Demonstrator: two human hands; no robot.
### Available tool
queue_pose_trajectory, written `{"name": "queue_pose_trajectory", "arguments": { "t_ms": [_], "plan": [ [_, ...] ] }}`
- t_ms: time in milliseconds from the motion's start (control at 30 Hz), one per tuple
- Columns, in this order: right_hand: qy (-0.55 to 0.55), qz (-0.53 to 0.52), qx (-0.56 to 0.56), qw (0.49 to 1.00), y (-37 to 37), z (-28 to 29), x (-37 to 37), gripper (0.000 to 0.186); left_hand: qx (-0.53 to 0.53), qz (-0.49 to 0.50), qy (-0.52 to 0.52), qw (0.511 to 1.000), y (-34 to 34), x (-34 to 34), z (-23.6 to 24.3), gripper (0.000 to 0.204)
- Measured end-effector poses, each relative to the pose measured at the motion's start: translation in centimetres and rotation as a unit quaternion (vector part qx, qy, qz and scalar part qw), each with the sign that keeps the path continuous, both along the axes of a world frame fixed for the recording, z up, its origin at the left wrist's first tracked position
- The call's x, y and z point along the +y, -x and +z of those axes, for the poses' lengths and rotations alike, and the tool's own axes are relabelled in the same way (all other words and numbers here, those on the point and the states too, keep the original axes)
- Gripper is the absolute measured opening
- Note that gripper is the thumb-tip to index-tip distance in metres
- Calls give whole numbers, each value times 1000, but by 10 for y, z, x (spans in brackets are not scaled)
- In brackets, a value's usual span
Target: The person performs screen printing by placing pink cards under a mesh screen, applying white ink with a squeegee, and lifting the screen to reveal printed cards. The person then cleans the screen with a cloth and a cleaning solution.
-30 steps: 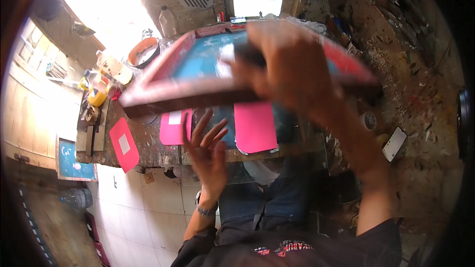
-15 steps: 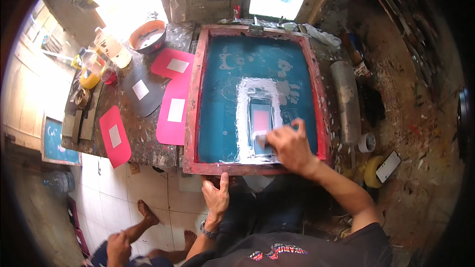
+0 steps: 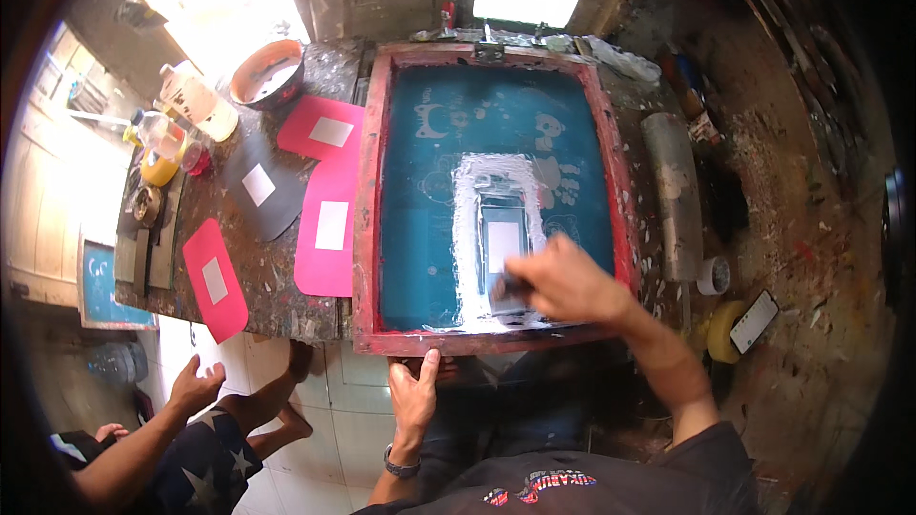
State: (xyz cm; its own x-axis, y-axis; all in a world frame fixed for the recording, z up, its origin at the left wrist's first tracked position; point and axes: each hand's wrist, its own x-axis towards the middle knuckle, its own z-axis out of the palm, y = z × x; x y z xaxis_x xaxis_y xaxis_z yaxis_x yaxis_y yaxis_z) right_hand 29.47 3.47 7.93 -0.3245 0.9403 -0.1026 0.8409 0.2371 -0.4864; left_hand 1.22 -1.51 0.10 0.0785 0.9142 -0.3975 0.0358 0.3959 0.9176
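One dark, blurred tool [image 3: 515, 288] sits in the right hand's [image 3: 570, 278] curled fingers, over taut teal mesh [image 3: 412, 229]. Just ahead and left of that grip lies a pale rectangle [image 3: 503, 243], long axis pointing away from the body; ridged, pasty white ink [image 3: 465, 229] arches around it. Left and nearer the body, the left hand [image 3: 413, 396] clasps the scuffed wooden frame [image 3: 366, 200] by its near rail, thumb on top. Farther left lie smooth, round-cornered pink sheets [image 3: 307, 238].
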Motion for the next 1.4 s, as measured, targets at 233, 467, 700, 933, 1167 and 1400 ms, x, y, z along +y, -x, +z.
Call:
{"name": "queue_pose_trajectory", "arguments": {
  "t_ms": [233, 467, 700, 933, 1167, 1400],
  "plan": [
    [-94, -104, -99, 985, -24, -13, 88, 12, -62, -17, 56, 996, 3, 5, -2, 41],
    [-41, -66, -87, 993, 23, -4, -46, 28, 13, 0, 17, 1000, 0, -2, -1, 37],
    [-339, -207, -173, 901, 60, 24, -79, 26, -96, -4, -89, 991, -4, -4, 37, 42],
    [-493, -168, -156, 839, 41, 141, -19, 40, -124, 36, -337, 933, -32, 39, 102, 58],
    [-482, -200, -107, 846, -19, 262, 75, 60, 513, -178, -305, 783, -80, 38, -13, 65],
    [-395, -192, -30, 898, -80, 318, 154, 75, 379, -27, -328, 865, 2, 14, -38, 60]
  ]
}}
